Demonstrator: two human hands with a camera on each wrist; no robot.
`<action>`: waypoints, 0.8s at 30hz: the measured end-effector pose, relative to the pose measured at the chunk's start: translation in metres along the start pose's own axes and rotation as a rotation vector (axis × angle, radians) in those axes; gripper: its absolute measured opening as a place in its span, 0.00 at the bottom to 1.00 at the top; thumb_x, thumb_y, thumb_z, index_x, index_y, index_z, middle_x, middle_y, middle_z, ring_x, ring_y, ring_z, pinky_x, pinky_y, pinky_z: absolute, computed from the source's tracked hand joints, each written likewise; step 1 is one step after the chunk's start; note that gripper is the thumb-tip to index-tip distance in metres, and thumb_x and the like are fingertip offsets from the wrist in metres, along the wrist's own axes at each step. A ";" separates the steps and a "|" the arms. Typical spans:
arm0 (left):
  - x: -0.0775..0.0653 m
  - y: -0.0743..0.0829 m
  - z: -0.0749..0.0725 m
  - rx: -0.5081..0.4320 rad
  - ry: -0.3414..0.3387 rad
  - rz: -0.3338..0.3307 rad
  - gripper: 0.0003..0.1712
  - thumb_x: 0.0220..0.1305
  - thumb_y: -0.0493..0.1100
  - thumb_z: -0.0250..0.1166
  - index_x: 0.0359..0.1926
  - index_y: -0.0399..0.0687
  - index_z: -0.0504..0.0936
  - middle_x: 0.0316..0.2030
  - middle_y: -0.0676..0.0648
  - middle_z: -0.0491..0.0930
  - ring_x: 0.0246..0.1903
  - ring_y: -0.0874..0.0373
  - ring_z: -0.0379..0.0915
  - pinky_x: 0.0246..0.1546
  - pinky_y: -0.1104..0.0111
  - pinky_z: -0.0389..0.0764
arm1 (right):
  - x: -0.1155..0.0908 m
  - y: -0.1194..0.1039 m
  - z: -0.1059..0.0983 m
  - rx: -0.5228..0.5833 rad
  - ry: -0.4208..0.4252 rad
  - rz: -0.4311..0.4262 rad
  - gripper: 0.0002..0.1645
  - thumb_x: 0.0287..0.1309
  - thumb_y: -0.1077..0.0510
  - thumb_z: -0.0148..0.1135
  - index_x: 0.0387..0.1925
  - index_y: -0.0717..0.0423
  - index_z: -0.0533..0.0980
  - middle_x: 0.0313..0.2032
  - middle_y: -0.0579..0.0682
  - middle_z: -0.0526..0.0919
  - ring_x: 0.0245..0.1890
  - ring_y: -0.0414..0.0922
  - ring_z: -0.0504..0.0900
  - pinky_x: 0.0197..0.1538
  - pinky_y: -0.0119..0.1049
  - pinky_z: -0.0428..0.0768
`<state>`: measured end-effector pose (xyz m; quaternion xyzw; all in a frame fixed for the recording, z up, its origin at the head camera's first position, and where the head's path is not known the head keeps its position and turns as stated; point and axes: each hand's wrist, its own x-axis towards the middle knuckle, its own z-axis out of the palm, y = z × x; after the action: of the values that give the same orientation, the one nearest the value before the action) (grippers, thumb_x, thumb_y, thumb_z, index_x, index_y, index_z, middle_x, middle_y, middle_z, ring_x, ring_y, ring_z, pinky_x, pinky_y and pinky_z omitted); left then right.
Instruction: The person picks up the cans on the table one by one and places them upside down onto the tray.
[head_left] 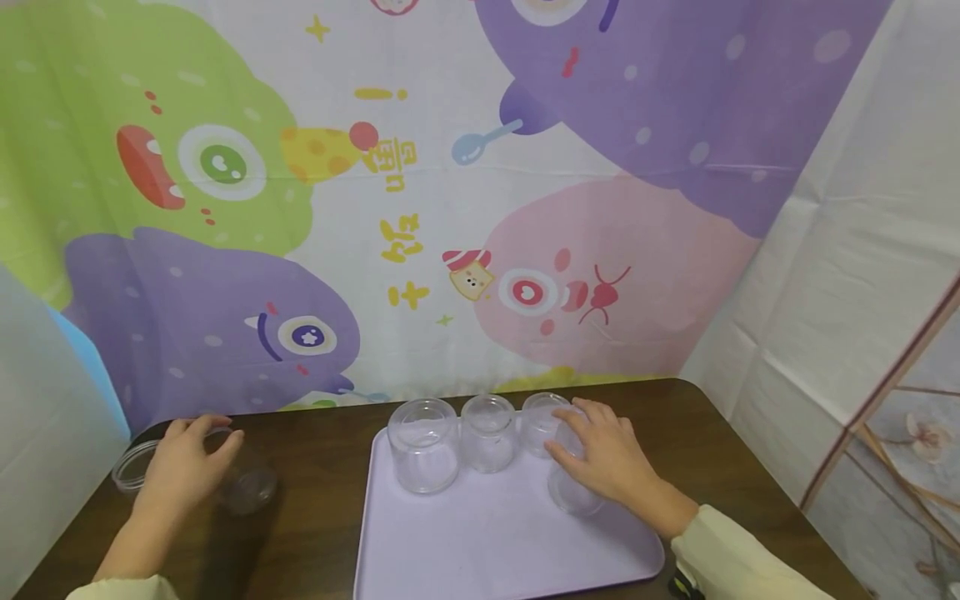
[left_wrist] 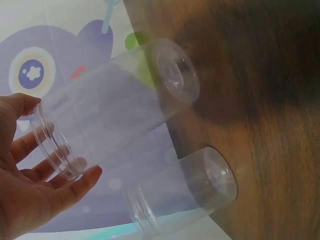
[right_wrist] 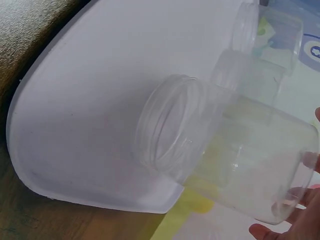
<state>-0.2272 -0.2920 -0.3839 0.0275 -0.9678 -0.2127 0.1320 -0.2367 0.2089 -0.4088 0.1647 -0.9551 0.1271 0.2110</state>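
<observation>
My left hand (head_left: 183, 471) is at the left of the table, holding a tall clear plastic jar (left_wrist: 115, 110) by its ridged mouth, with the thumb on one side and fingers on the other. The jar's base points down towards the tabletop. Beside it stands a second clear jar (left_wrist: 212, 175), mouth up. On the right, my right hand (head_left: 611, 458) grips another clear jar (right_wrist: 250, 155) around its base. That jar is upside down, its threaded mouth close over the lilac tray (head_left: 480, 546). My palm and fingers partly cover it in the head view.
Along the tray's back edge stand a wide clear jar (head_left: 423, 458), a narrower jar (head_left: 489, 442) and a further jar (head_left: 542, 429) near my right fingers. A dark wooden table (head_left: 300, 533) lies beneath. Behind it hangs a cartoon-printed cloth (head_left: 420, 350).
</observation>
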 end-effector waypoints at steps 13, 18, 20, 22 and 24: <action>-0.016 0.007 -0.016 -0.133 0.005 0.008 0.32 0.69 0.58 0.49 0.56 0.33 0.71 0.53 0.25 0.69 0.48 0.30 0.68 0.41 0.43 0.70 | -0.001 -0.001 -0.020 0.198 0.077 0.069 0.25 0.55 0.46 0.62 0.51 0.54 0.75 0.52 0.56 0.77 0.55 0.56 0.73 0.51 0.57 0.71; -0.021 0.011 -0.021 -0.177 0.019 -0.002 0.32 0.69 0.58 0.49 0.58 0.35 0.71 0.52 0.28 0.72 0.46 0.33 0.73 0.35 0.49 0.76 | -0.001 -0.004 -0.031 0.308 0.114 0.097 0.23 0.56 0.50 0.62 0.51 0.58 0.75 0.50 0.57 0.79 0.54 0.56 0.74 0.55 0.55 0.72; -0.022 0.014 -0.022 -0.194 0.023 -0.009 0.32 0.68 0.59 0.49 0.58 0.36 0.71 0.52 0.29 0.73 0.47 0.34 0.73 0.32 0.52 0.77 | -0.001 -0.007 -0.035 0.356 0.109 0.122 0.23 0.58 0.50 0.61 0.51 0.58 0.75 0.49 0.57 0.79 0.54 0.55 0.74 0.55 0.53 0.72; -0.024 0.016 -0.023 -0.204 0.031 -0.014 0.31 0.68 0.59 0.50 0.58 0.37 0.71 0.52 0.30 0.74 0.47 0.35 0.74 0.30 0.58 0.77 | -0.001 -0.009 -0.039 0.396 0.097 0.149 0.23 0.59 0.48 0.60 0.51 0.57 0.75 0.49 0.56 0.78 0.54 0.54 0.74 0.55 0.53 0.73; -0.026 0.018 -0.024 -0.215 0.024 -0.034 0.32 0.68 0.60 0.49 0.58 0.39 0.71 0.52 0.31 0.74 0.47 0.37 0.74 0.29 0.63 0.75 | -0.001 -0.012 -0.042 0.426 0.079 0.178 0.23 0.60 0.47 0.59 0.52 0.56 0.75 0.49 0.55 0.78 0.54 0.53 0.74 0.55 0.52 0.73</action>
<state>-0.1957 -0.2825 -0.3615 0.0322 -0.9371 -0.3172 0.1419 -0.2162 0.2112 -0.3703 0.1154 -0.9085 0.3503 0.1967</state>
